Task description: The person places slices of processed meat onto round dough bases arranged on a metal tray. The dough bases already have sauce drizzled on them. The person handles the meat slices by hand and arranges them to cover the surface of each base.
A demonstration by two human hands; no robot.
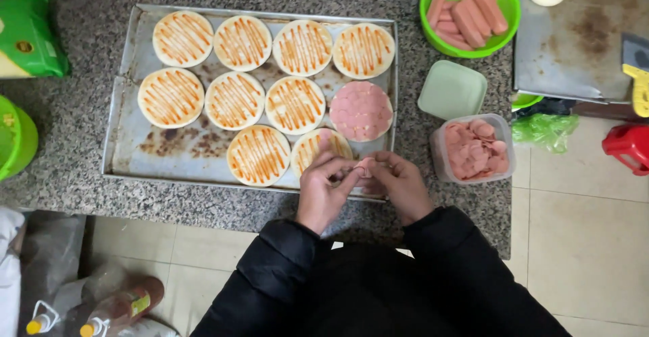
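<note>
Both hands pinch one thin pink sausage slice [364, 168] — left hand [323, 189], right hand [400, 185].
Soft, floppy, likely greasy — best held by its edges; half-topped dough round [316, 149] at twelve o'clock, slice tub [473, 148] at two.

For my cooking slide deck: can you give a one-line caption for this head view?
Both hands, left and right, separate sausage slices over a sauced dough round on the baking tray.

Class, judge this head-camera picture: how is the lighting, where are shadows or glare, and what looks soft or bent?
Head view: light is soft and even, no hard glare on the tray; a faint shadow lies under the hands, left hand and right hand; the slice between the fingertips is slightly blurred; the counter edge looks a little bowed, hinting at a wide lens.
</note>
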